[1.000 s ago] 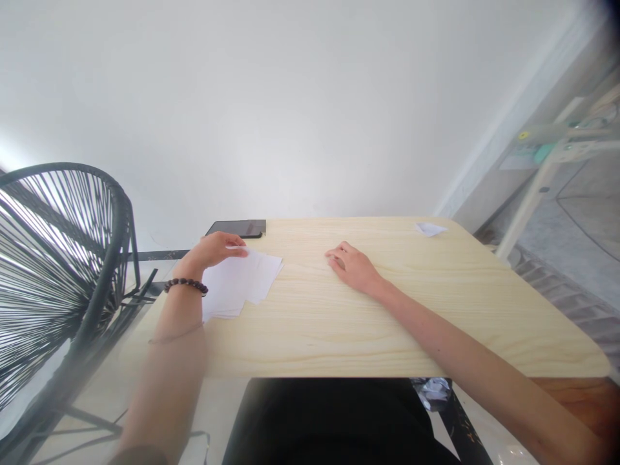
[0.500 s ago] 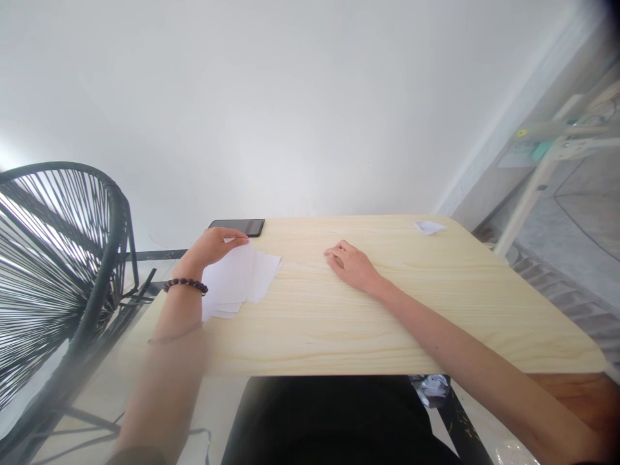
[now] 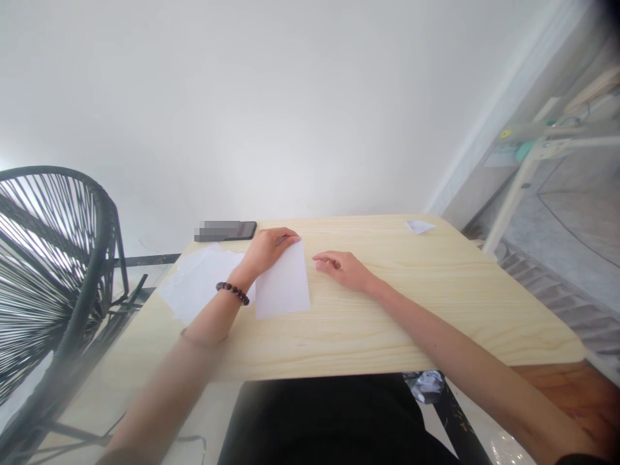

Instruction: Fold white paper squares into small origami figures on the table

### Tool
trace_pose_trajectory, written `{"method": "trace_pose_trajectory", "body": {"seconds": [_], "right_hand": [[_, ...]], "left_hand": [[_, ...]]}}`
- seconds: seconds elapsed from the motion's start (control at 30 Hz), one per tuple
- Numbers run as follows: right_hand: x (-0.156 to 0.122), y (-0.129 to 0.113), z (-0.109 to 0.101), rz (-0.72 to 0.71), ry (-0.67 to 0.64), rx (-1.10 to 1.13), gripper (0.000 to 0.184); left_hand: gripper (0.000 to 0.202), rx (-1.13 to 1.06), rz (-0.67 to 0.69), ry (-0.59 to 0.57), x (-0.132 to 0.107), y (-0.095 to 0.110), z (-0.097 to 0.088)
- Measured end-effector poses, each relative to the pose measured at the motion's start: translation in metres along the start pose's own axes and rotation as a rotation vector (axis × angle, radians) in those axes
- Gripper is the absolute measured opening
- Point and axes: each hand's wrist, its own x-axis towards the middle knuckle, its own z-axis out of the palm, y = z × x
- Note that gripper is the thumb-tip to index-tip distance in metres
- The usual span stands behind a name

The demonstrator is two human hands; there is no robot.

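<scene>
"Where's the sheet of paper (image 3: 283, 290)?"

"Mid-tabletop (image 3: 339, 336), just right of the loose papers (image 3: 191, 284). The left hand (image 3: 270, 248) has its fingers clamped on the far right corner."

"And the right hand (image 3: 349, 270)?"

"Near the sheet, fingers loosely curled, tips slightly apart, holding nothing I can see."

"How far along?"

"Early on this sheet, I'd judge: no crease shows. The loose papers look unfolded too. Only the small white paper (image 3: 419, 227), at the far right, looks folded."
</scene>
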Motion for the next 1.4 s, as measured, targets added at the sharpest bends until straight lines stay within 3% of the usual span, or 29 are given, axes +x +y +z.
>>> {"method": "trace_pose_trajectory", "body": {"seconds": [0.17,0.3,0.43,0.57,0.67,0.8,0.97,1.4], "right_hand": [[-0.001,-0.002,0.001,0.000,-0.040,0.150,0.028],[0.000,0.002,-0.001,0.052,-0.001,0.252,0.022],[-0.001,0.011,-0.009,0.084,0.055,0.244,0.021],[-0.002,0.019,-0.016,0.122,0.111,0.298,0.022],[-0.002,0.022,-0.016,0.143,0.132,0.362,0.023],[-0.002,0.023,-0.014,0.145,0.152,0.335,0.025],[-0.001,0.024,-0.013,0.137,0.184,0.327,0.026],[-0.005,0.019,-0.021,0.108,-0.067,0.469,0.039]], "left_hand": [[0.029,-0.064,0.006,-0.012,-0.001,0.011,0.029],[0.034,-0.124,-0.074,0.048,-0.001,0.008,0.033],[0.054,-0.365,-0.181,0.068,-0.005,-0.009,0.036],[0.063,-0.634,-0.343,-0.048,-0.009,-0.025,0.042],[0.054,-0.717,-0.338,-0.178,-0.010,-0.027,0.043],[0.044,-0.740,-0.300,-0.181,-0.009,-0.023,0.042],[0.047,-0.747,-0.288,-0.225,-0.009,-0.023,0.041],[0.049,-0.733,-0.337,-0.210,-0.011,-0.020,0.039]]}}
